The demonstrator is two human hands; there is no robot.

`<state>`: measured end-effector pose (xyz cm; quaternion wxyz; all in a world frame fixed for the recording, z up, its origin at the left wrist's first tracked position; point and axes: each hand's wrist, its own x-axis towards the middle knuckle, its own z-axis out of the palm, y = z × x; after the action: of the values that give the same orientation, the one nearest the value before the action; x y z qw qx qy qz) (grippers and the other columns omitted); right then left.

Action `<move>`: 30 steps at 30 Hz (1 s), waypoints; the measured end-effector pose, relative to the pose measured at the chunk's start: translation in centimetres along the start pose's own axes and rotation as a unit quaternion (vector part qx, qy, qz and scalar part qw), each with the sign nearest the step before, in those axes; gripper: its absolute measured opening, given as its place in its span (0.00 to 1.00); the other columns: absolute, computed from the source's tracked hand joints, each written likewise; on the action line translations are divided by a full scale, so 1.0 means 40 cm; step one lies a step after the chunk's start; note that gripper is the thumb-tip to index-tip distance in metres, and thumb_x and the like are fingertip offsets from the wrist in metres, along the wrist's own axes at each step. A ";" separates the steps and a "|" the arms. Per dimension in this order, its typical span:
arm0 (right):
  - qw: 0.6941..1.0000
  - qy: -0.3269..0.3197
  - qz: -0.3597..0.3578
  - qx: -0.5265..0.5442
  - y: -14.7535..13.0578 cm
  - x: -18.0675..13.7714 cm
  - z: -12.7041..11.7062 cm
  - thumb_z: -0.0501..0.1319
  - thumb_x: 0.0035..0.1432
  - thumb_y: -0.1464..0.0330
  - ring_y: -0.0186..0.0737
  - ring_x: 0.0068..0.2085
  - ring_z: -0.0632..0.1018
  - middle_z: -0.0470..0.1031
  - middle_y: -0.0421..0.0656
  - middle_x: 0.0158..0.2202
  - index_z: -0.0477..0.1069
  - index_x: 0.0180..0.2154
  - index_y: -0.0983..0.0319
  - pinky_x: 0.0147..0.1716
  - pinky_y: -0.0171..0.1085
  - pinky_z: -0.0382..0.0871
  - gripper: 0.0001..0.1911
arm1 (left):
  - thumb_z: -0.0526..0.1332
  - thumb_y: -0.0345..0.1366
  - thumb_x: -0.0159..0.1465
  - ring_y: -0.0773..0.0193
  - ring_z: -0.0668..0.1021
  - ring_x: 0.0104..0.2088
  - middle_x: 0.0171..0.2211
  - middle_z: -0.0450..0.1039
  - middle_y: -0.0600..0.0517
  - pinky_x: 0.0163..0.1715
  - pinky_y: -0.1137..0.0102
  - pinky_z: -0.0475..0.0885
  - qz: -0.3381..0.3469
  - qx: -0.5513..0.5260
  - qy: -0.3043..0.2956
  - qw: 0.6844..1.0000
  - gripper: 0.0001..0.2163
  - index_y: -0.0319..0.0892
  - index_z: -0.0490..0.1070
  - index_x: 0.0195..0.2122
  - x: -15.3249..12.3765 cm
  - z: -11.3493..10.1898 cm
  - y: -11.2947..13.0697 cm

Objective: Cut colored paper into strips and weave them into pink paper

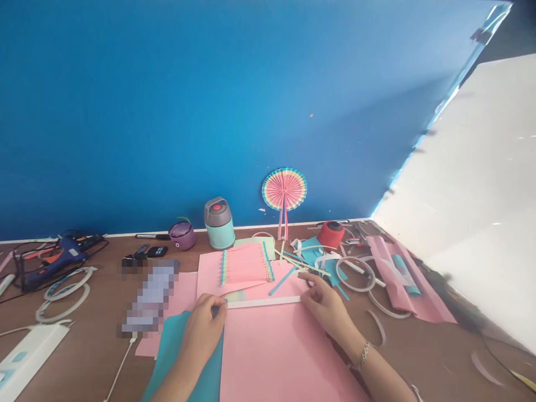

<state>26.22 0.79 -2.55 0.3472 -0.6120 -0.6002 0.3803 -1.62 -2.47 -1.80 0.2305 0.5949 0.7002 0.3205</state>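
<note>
At the near edge, a large pink sheet [272, 357] is spread on a brown desk [96, 357], and part of a teal sheet [171, 335] is seen at its left. A white power strip [33, 357] is placed at the far left. Above the pink sheet, a narrow white strip [263, 302] is held straight from side to side between two bare hands; whether it touches the paper cannot be told. Its left end is pinched between thumb and fingers of the left hand [207, 318]; its right end is pinched by the right hand [322, 298], with the index finger raised. A bracelet [365, 354] is worn on the right wrist. Just beyond the white strip, a pleated pink paper [247, 265] edged in teal and yellow is laid. Loose teal cuttings [314, 251] are scattered to its right, and a blue glue gun [65, 254] is set far to the left. Farther back, a turquoise flask [220, 226] and a red container [330, 234] are stood, with a round pleated fan [285, 190] propped upright between them before a blue wall [188, 100].
</note>
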 end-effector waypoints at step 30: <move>0.995 0.006 0.033 -0.089 -0.008 -0.012 0.004 0.51 0.49 0.69 0.37 0.27 0.71 0.67 0.35 0.24 0.60 0.50 0.57 0.27 0.32 0.61 0.24 | 0.50 0.37 0.58 0.66 0.69 0.22 0.31 0.70 0.54 0.28 0.69 0.65 -0.019 0.077 -0.005 0.997 0.08 0.45 0.65 0.25 -0.010 0.008 0.020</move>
<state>25.93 0.33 -2.31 0.2817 -0.6624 -0.6089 0.3333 -0.78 -2.76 -1.47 0.1931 0.5992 0.7329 0.2580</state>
